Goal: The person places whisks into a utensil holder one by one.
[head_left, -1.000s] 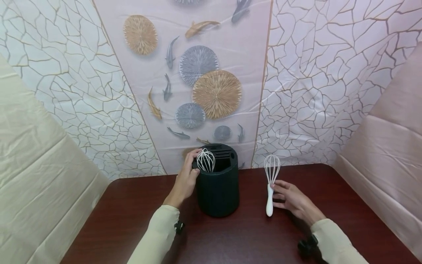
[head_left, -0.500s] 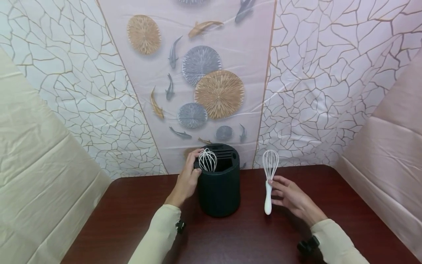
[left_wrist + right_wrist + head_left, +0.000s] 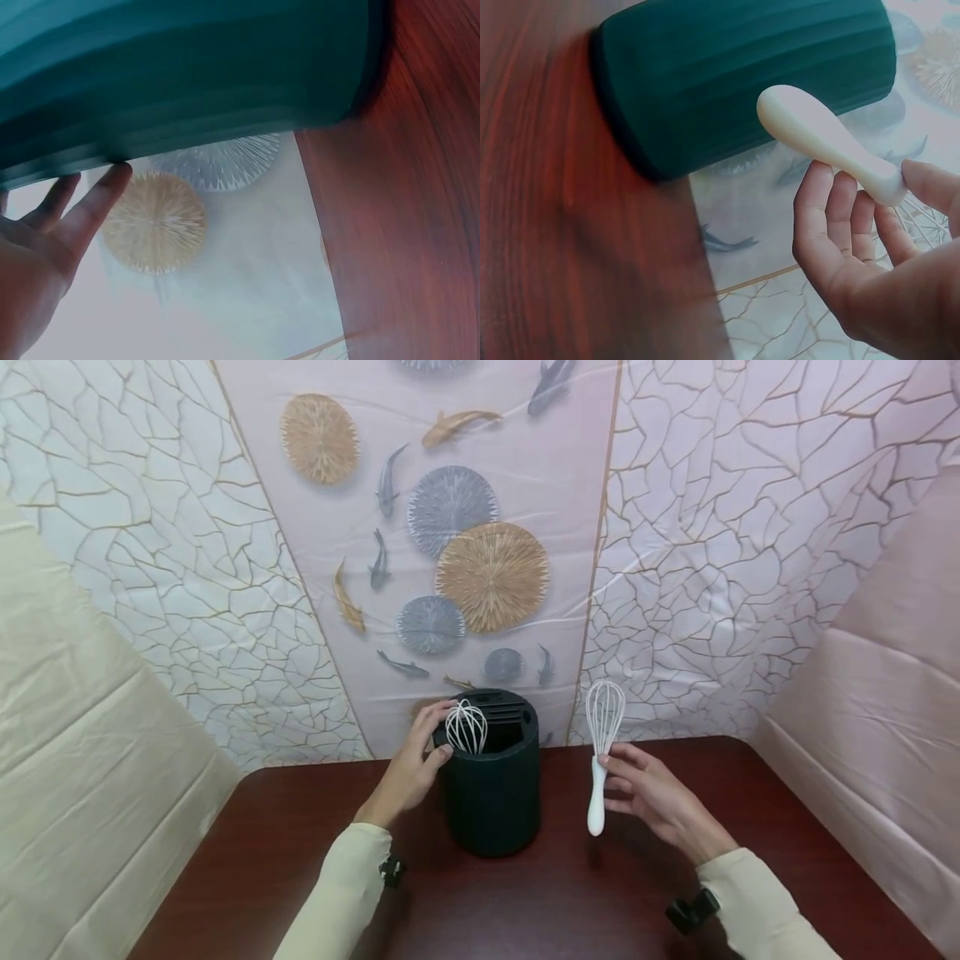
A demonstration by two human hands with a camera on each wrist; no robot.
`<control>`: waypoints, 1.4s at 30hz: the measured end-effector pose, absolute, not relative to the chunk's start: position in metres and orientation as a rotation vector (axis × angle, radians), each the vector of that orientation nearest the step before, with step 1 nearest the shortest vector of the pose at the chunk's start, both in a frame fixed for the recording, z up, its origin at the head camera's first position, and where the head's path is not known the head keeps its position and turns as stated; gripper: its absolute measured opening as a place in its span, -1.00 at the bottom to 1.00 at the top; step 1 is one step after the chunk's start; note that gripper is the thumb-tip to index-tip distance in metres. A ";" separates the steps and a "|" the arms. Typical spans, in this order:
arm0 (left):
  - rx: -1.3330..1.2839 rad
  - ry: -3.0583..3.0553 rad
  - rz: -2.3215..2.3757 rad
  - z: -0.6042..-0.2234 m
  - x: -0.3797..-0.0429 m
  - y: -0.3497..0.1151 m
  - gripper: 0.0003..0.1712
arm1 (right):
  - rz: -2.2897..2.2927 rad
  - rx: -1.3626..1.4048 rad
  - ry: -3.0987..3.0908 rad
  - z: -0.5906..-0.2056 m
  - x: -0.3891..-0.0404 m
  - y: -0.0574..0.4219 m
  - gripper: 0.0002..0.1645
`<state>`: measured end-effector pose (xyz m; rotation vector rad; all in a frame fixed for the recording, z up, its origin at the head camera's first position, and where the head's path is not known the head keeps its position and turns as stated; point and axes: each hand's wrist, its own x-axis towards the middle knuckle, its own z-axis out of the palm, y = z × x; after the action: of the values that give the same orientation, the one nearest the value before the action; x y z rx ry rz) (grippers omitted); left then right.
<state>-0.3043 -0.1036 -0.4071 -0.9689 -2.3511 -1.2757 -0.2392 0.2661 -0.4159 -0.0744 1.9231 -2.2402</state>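
Observation:
A white balloon whisk [image 3: 597, 793] is upright in my right hand [image 3: 652, 793], pinched between thumb and fingers where the handle meets the wires. Its handle end hangs above the table; in the right wrist view the smooth white handle [image 3: 810, 124] points at the dark green utensil holder [image 3: 727, 82]. My left hand [image 3: 408, 768] rests against the left side of the utensil holder [image 3: 491, 810], thumb at the near rim. The left wrist view shows fairly straight fingers [image 3: 94, 210] touching its wall. Another white whisk [image 3: 467, 728] stands wires-up in the holder, its handle hidden.
The holder's top has a large opening, narrow slots and a small round hole. A dark red-brown wooden table [image 3: 510, 910] lies beneath it. Behind hangs a patterned cloth [image 3: 675, 568] with fish and discs, and pale fabric panels [image 3: 862, 718] flank both sides.
My right hand has lifted the whisk off the table and carried it up and a little left. The left hand stays at the holder; the head view shifts slightly.

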 end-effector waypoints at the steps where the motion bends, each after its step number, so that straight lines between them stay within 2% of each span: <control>1: -0.983 -2.343 -1.273 -0.408 -0.305 -0.105 -0.45 | -2.240 -0.081 1.927 -0.413 -0.239 0.265 -0.71; 14: -0.885 -2.431 -1.166 -0.404 -0.302 -0.110 -0.34 | -2.272 -0.108 1.956 -0.392 -0.235 0.253 -0.70; 21: -0.867 -2.445 -1.207 -0.400 -0.301 -0.109 -0.32 | -2.286 -0.152 1.986 -0.383 -0.238 0.248 -0.78; 31: -0.898 -2.450 -1.204 -0.397 -0.301 -0.109 -0.35 | -2.212 -0.144 2.104 -0.368 -0.241 0.241 -0.37; 42: -0.877 -2.454 -1.208 -0.399 -0.301 -0.108 -0.42 | -2.163 -0.164 2.209 -0.350 -0.241 0.229 -0.29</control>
<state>-0.3015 -0.1080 -0.3987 -0.8773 -2.4542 -1.2085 -0.2409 0.2294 -0.3499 -0.1639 2.2089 -2.1627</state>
